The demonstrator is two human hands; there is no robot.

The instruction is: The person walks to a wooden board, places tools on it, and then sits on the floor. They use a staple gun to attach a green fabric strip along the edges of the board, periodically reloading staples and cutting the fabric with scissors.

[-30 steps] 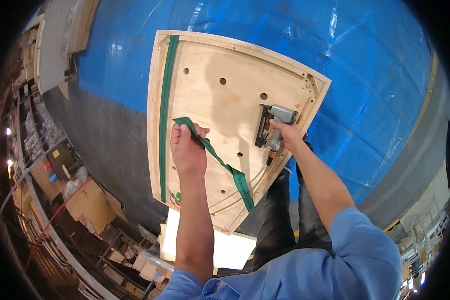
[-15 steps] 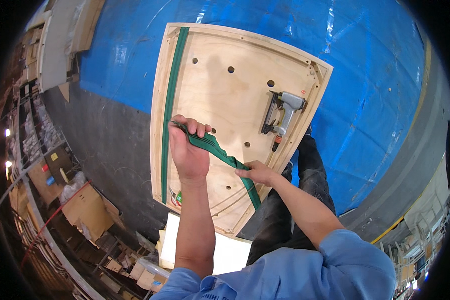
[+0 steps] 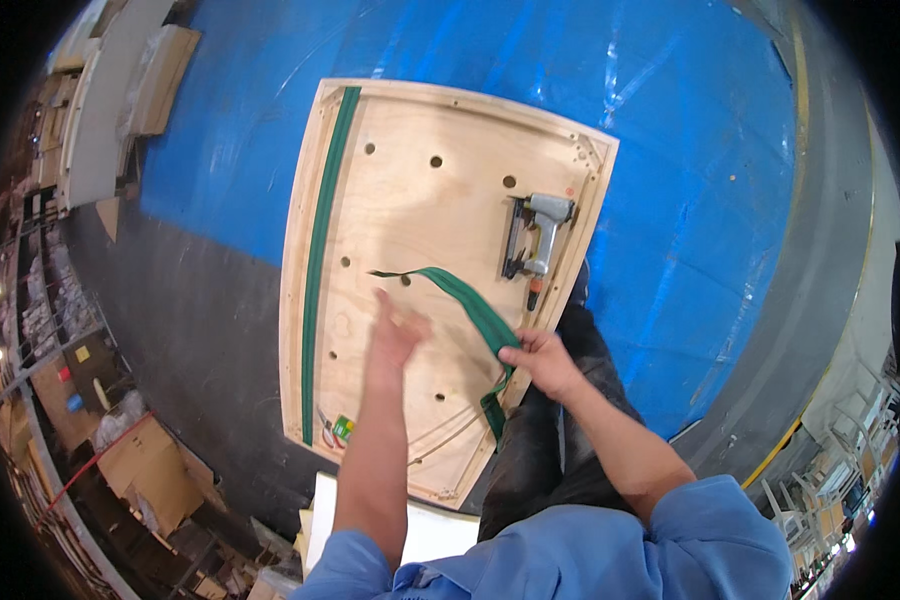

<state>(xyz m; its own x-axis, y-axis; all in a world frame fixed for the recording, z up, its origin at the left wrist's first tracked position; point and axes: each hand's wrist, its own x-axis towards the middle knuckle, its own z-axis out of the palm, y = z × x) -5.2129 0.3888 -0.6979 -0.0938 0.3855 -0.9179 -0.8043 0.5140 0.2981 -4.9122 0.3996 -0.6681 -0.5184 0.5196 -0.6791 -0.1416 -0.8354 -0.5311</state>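
My right hand [image 3: 545, 362] pinches a loose green webbing strap [image 3: 467, 300] near the right rim of a plywood panel. One end of this strap arcs out over the panel's middle; the other hangs over the edge by my leg. My left hand [image 3: 398, 335], a little blurred, is off the strap above the panel, its fingers apart. The wooden panel [image 3: 400, 220] has a raised frame and several round holes. A second green strap [image 3: 322, 235] runs straight along its left side. A grey pneumatic staple gun [image 3: 542, 235] lies near the right rim.
Red-handled scissors [image 3: 327, 430] and a small green-labelled item [image 3: 343, 428] lie at the panel's lower left. Blue sheeting [image 3: 690, 230] covers the floor beyond. Cardboard pieces [image 3: 155, 470] and shelving stand at left, stacked white chairs [image 3: 820, 500] at far right. A thin hose crosses the panel's near end.
My left hand has let go of the strap and moved down. The strap's freed end now curves over the panel, while my right hand still holds it. The view has shifted slightly.
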